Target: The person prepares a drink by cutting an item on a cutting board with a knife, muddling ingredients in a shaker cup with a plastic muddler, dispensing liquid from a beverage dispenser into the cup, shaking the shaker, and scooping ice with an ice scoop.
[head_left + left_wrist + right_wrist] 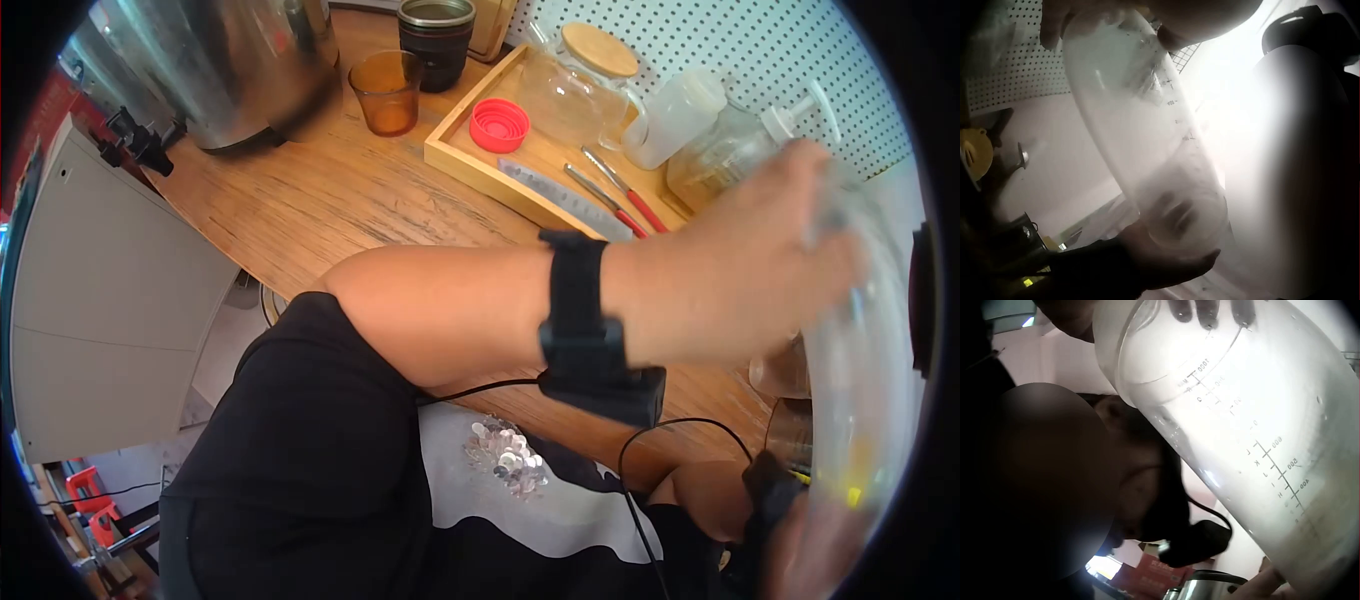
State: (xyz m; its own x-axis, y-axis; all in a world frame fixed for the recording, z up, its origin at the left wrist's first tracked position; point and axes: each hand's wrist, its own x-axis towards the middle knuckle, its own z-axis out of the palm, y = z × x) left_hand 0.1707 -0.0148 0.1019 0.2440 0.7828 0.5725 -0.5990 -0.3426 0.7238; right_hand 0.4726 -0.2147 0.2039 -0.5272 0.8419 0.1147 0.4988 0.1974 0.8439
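Observation:
A tall clear measuring cup (860, 390), marked with a scale up to 1000, is held between both hands at the right of the head view, where it is blurred. My left hand (760, 260) reaches across and grips its upper end. At the opposite end my right hand (1169, 262) cups the plastic from below, thumb out to the side in the left wrist view. Dark fingers (1208, 314) show against the cup wall near the 1000 mark in the right wrist view. Small droplets dot the cup's side.
A wooden tray (470, 175) holds a red ribbed cup (499, 125), a glass teapot (570, 100), a white squeeze bottle (680, 115), a pump bottle (715, 160) and red-handled tools (635, 195). An amber glass (388, 95), a black mug (436, 45) and a large steel vessel (230, 70) stand left.

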